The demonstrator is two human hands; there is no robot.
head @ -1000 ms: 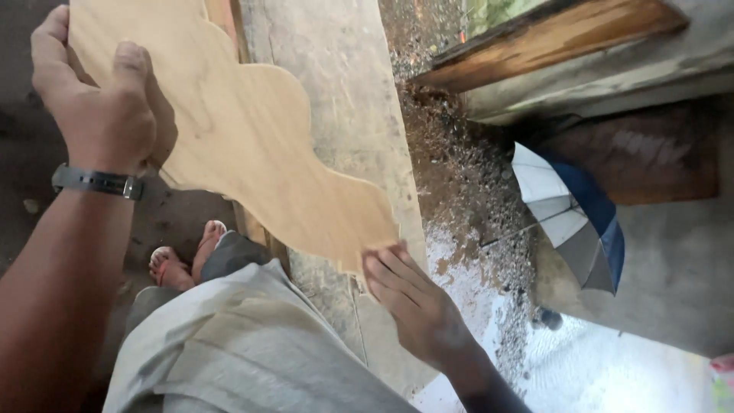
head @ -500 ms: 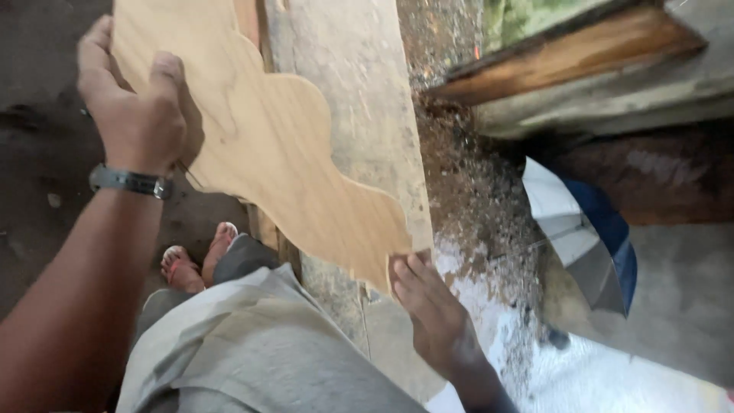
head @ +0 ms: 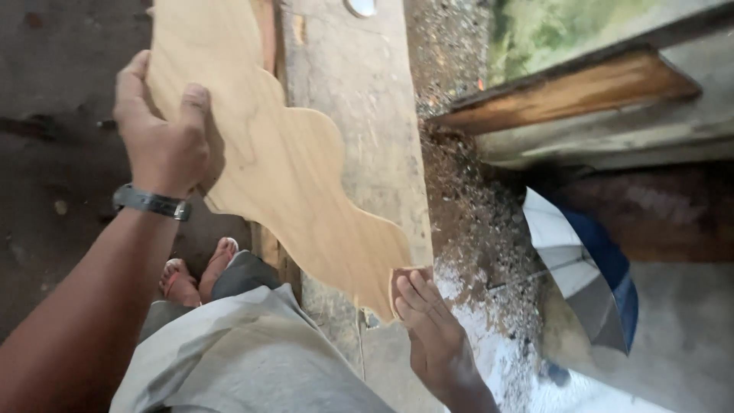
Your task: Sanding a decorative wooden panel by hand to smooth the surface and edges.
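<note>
Board (head: 283, 168), pale wood with a wavy cut edge, is held tilted over the grey table (head: 367, 115). The left hand (head: 164, 141) is clamped on its upper left edge, thumb on the face and fingers wrapped behind (a watch (head: 151, 203) sits on that wrist). The right hand (head: 428, 321) presses what looks like a small piece of sandpaper (head: 409, 274) against the board's lower tip, fingers closed on it. Sawdust (head: 474, 206) covers the ground beside the table, near a folded blue and white umbrella (head: 581, 260).
</note>
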